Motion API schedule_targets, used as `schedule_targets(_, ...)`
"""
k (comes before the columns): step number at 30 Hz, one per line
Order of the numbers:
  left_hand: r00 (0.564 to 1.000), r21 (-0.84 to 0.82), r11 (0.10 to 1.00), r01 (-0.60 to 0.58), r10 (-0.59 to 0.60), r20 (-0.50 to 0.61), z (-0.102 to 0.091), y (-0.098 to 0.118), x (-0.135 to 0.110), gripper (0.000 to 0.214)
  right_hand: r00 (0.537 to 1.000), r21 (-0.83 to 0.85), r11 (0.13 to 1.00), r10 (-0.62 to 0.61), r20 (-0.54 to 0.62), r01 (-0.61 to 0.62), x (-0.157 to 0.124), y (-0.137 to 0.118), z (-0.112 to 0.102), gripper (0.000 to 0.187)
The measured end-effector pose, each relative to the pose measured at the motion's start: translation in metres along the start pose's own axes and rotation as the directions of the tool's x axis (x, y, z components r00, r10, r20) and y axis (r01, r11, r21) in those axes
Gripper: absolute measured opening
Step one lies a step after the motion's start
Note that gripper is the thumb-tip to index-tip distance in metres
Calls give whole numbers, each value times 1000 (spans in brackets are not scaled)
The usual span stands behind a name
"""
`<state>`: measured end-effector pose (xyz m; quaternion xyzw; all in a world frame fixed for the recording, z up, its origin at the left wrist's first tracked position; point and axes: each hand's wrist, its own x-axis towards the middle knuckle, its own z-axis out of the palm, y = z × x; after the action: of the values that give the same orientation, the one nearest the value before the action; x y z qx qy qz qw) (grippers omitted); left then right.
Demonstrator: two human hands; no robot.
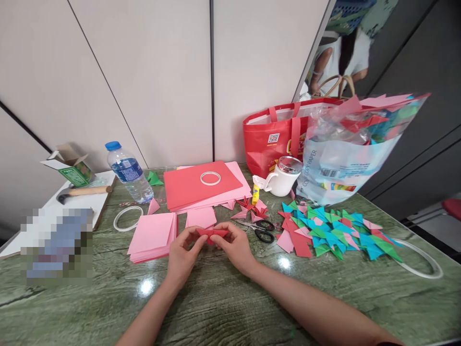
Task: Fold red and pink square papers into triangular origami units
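Observation:
Both my hands meet at the middle of a green marbled table [223, 302], pinching a small folded red paper piece [212, 234]. My left hand [184, 253] grips its left end and my right hand [235, 246] grips its right end, fingers closed on the paper. Just beyond them lie a stack of pink paper squares [153, 235] and a single pink square [200, 217]. Black-handled scissors [261, 230] rest to the right of my right hand, near several small folded red and pink shapes [250, 209].
A heap of folded green, blue, pink and red triangles [331, 230] lies at right. Behind stand a red paper stack [200, 185], a water bottle [128, 171], a white mug [283, 177], a red bag [277, 137], a plastic bag of paper [345, 149] and tape rings [127, 217].

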<state>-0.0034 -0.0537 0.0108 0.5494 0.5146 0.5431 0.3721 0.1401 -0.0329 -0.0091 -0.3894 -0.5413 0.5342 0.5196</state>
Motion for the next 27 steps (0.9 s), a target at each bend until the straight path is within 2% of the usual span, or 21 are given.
schedule_targets(4, 989, -131, 980, 150, -147, 34, 2, 4, -1, 24, 997, 92, 994, 53, 57, -58, 1, -2, 2, 18)
schedule_targets(9, 976, -284, 934, 216, -214, 41, 5, 5, -1, 38, 990, 192, 977, 71, 119, -93, 3, -5, 2, 20)
schedule_targets(13, 969, -372, 896, 243, -243, 48, 5, 6, -1, 37, 982, 235, 966, 67, 177, -108, 5, -4, 0, 20)
schedule_targets(19, 976, -369, 907, 206, -215, 16, 4, 5, -1, 35, 974, 273, 954, 59, 220, -120, 6, 3, -2, 25)
schedule_targets(23, 968, -340, 908, 244, -252, 22, 5, 5, -1, 22, 975, 261, 965, -29, 221, -30, 5, 3, -3, 29)
schedule_targets(27, 959, -281, 917, 283, -272, 80, 4, 5, -1, 22, 971, 186, 981, -97, 216, 57, 3, 0, -2, 25)
